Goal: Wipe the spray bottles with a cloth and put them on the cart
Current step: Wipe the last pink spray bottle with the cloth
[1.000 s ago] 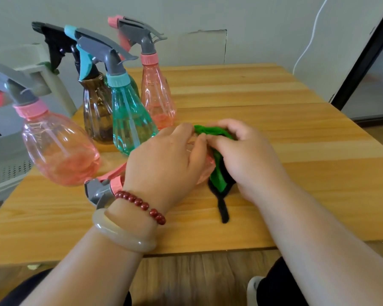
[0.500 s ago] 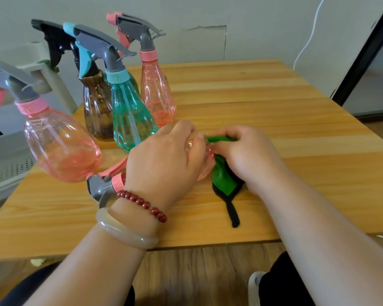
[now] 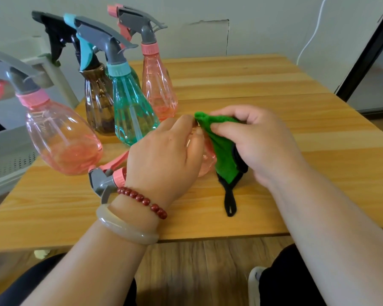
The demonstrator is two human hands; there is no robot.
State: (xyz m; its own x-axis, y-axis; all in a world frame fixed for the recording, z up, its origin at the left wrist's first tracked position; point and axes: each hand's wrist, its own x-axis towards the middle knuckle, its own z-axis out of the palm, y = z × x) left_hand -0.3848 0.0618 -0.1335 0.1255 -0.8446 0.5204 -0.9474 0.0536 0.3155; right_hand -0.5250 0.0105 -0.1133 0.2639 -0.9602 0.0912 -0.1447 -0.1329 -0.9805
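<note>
The pink spray bottle (image 3: 206,162) lies on its side on the tabletop (image 3: 274,85), gripped under the curled left hand (image 3: 164,160), likely so it cannot roll. Against its base the right hand (image 3: 259,142) pinches the green cloth (image 3: 221,151), seemingly to rub the plastic.

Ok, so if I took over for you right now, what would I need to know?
Left hand holds the lying pink bottle on the table.
Right hand pinches the cloth against it.
Round pink, brown, teal and tall pink bottles stand behind, left.
Done: this one is mid-wipe; none seen on the cart.
Left: finish wiping, then move all five there.
</note>
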